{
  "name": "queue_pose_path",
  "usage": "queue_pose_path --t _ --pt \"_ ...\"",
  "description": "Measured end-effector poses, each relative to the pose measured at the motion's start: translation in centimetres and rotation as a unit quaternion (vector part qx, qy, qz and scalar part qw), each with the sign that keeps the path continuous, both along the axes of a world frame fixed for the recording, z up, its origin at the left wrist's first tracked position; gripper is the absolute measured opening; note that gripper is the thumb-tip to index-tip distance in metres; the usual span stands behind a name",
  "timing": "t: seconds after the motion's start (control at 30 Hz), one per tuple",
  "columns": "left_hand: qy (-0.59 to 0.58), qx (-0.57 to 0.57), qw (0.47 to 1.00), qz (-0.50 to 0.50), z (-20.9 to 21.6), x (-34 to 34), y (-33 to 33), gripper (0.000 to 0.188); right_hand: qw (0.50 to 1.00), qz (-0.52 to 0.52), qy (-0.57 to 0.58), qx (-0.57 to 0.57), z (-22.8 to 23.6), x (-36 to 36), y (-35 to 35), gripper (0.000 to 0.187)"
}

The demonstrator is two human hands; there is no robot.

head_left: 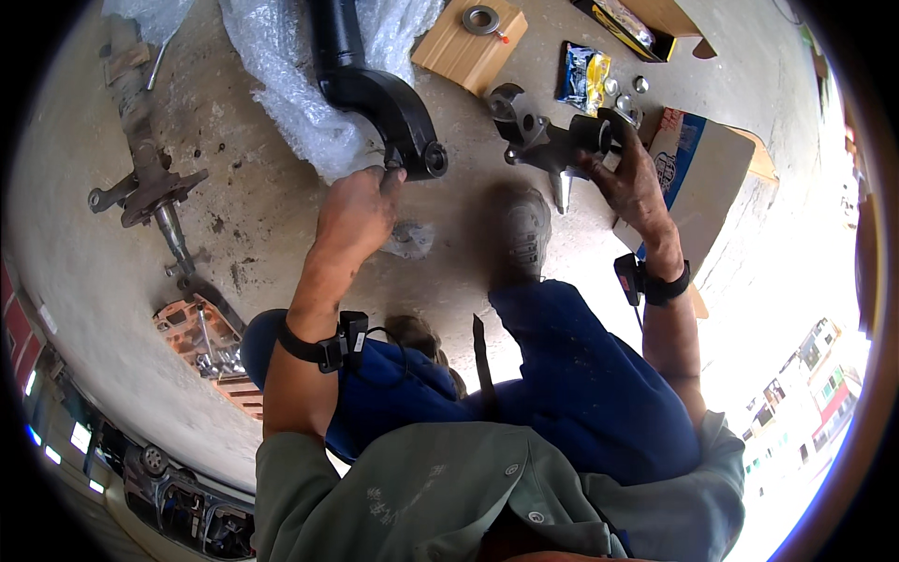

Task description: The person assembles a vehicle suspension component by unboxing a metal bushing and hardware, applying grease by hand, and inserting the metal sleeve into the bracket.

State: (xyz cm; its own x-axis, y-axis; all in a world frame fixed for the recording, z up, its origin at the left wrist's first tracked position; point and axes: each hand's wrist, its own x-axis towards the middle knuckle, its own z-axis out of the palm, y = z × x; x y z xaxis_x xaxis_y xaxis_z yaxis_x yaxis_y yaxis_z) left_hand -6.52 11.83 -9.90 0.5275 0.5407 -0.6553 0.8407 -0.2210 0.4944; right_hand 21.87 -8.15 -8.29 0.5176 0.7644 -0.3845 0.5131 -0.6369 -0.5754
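Observation:
A black, curved axle beam (379, 94) comes down from the upper edge and ends in a round eye. My left hand (361, 211) is closed at the lower left corner of that end, thumb and fingers pressed together; its palm side is hidden. To the right, my right hand (637, 183) grips a dark steering knuckle (548, 145) by its round boss, off to the right of the beam's eye. The knuckle's bright spindle (562, 192) points down towards me, and its forked part lies on the left. A gap separates knuckle and beam.
Bubble wrap (290, 84) lies under the beam. Beyond are a wooden block (449, 47) with a bearing ring (481, 20), a blue-yellow packet (582, 75) and small metal caps. A cardboard box (702, 178) stands right. An old rusty axle (140, 159) and a tool case (201, 342) lie left.

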Motion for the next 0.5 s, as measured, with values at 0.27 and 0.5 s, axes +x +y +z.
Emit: queue_pose_path --t 0.27,0.5 --pt "-0.018 -0.012 1.000 0.008 -0.2 -0.3 0.1 0.038 0.999 0.015 -0.028 0.014 -2.1 -0.5 -1.3 0.080" --pt "-0.042 -0.021 0.999 0.019 -1.1 -0.7 -0.2 0.034 0.999 0.028 -0.031 0.021 -2.3 -0.3 -1.5 0.078"
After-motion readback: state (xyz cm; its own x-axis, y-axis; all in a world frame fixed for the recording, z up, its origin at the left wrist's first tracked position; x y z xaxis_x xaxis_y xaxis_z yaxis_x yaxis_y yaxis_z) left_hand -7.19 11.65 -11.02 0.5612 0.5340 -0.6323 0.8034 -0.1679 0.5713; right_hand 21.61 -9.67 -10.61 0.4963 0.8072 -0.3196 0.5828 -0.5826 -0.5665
